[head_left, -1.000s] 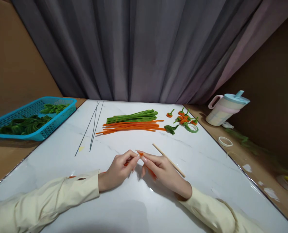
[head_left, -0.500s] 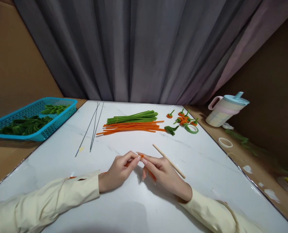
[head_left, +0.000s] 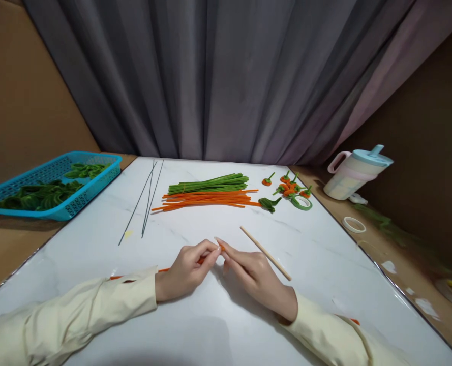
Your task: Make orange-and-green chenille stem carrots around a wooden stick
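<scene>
My left hand (head_left: pixel 189 269) and my right hand (head_left: pixel 258 277) meet over the near middle of the table, fingertips together. Between them is a small bit of orange pipe cleaner (head_left: pixel 221 247), pinched by both; most of it is hidden by the fingers. More orange shows inside my left hand, and an orange length (head_left: pixel 163 270) comes out behind that wrist. Just beyond my right hand lies a thin wooden stick (head_left: pixel 266 252). Farther off are a bundle of green pipe cleaners (head_left: pixel 208 184) and loose orange pipe cleaners (head_left: pixel 210 200).
Small orange fuzzy pieces with green stems (head_left: pixel 289 188) lie back right, near green tape (head_left: pixel 301 203) and a green leaf shape (head_left: pixel 269 204). Dark thin wires (head_left: pixel 149 198) lie left. A blue basket (head_left: pixel 92 190) of green pieces stands far left, a lidded cup (head_left: pixel 357 175) right.
My right hand has turned slightly, its lower fingers now tucked out of sight, with the orange strand under it no longer visible there. My left hand has barely moved.
</scene>
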`<state>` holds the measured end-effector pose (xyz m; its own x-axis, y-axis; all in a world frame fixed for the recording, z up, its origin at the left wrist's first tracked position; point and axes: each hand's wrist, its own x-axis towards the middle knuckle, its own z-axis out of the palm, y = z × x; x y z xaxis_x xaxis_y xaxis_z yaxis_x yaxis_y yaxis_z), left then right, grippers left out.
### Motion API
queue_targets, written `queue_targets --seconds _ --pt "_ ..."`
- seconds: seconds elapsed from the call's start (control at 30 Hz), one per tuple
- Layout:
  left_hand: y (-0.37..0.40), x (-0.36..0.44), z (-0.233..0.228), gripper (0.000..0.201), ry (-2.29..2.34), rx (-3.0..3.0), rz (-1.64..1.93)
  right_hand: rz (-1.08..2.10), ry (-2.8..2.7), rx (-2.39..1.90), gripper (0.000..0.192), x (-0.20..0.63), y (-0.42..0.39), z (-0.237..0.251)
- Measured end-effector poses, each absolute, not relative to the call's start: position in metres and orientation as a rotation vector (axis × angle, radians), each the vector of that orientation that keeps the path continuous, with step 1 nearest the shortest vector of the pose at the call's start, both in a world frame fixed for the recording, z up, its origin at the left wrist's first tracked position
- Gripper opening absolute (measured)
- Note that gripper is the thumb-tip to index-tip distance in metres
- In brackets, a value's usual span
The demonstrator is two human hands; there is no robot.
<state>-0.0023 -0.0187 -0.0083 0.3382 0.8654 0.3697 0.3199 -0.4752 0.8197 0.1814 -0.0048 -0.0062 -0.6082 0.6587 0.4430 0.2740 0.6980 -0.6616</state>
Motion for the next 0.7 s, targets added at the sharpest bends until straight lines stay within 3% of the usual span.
queue_targets --seconds 0.37,0.7 --pt "-0.0164 -0.0016 -0.0132 0.02 1.11 1.991 1.073 -0.22 -2.536 -0.608 0.053 0.1821 -0.0037 -0.013" --pt "-0.0143 0.0007 -0.0075 0.023 1.12 1.809 0.994 -0.422 -2.541 -0.679 0.05 0.1804 -0.0036 -0.0085"
